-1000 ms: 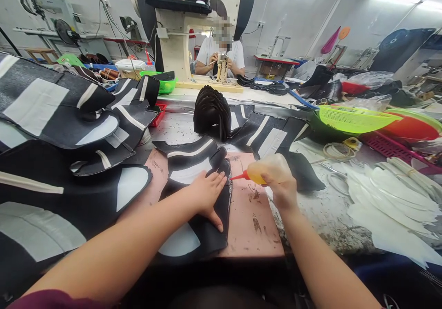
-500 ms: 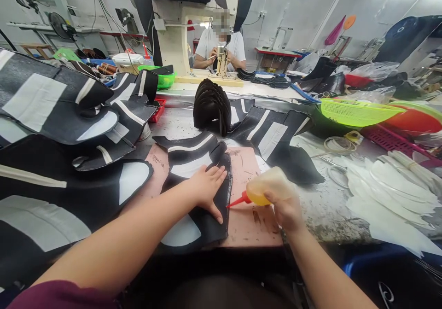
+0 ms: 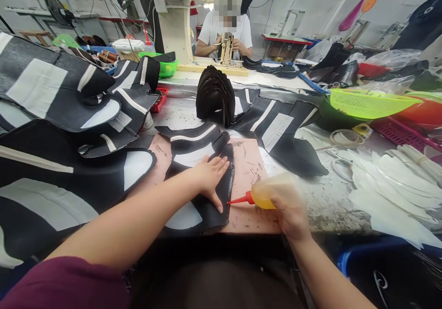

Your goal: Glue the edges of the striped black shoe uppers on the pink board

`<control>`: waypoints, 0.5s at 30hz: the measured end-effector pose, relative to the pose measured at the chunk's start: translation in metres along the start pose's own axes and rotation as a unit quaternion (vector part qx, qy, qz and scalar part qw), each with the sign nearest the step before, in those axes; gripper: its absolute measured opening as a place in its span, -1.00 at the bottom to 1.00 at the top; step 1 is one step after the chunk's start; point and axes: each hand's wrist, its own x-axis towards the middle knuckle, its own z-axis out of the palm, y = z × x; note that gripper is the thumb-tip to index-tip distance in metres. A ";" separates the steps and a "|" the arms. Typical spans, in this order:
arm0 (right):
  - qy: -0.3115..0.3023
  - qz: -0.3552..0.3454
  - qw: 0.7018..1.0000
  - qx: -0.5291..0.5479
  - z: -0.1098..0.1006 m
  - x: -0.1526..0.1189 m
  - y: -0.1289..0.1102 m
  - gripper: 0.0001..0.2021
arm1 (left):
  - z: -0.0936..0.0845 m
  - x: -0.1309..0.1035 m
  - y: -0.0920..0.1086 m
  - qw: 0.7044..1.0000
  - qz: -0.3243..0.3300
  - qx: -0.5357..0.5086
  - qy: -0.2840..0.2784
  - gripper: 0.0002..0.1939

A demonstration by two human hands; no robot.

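My left hand (image 3: 210,177) lies flat with fingers spread on a black cut piece (image 3: 221,187) with white strips and patches, which looks like a boot upper. The piece rests on a pinkish board (image 3: 247,161) at the table's front edge. My right hand (image 3: 293,214) grips a squeeze bottle (image 3: 272,189) of yellow liquid, tilted to the left. Its red nozzle (image 3: 241,199) points at the right edge of the black piece, close to my left thumb; whether the tip touches, I cannot tell.
More black pieces (image 3: 37,161) are heaped on the left. A dark stack of curved parts (image 3: 214,97) stands behind the board. White cut sheets (image 3: 390,189) and a yellow-green basket (image 3: 369,106) are on the right. Across the table a person (image 3: 226,28) sits at a sewing machine (image 3: 172,32).
The camera view has shifted slightly. The nozzle has moved slightly nearer me along the piece's right edge. My left hand stays pressed on the piece.
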 end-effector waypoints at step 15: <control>0.139 0.089 0.950 0.263 -0.023 -0.017 -0.047 -0.59 | -0.027 -0.010 0.005 0.911 -0.303 -0.095 0.262 -0.47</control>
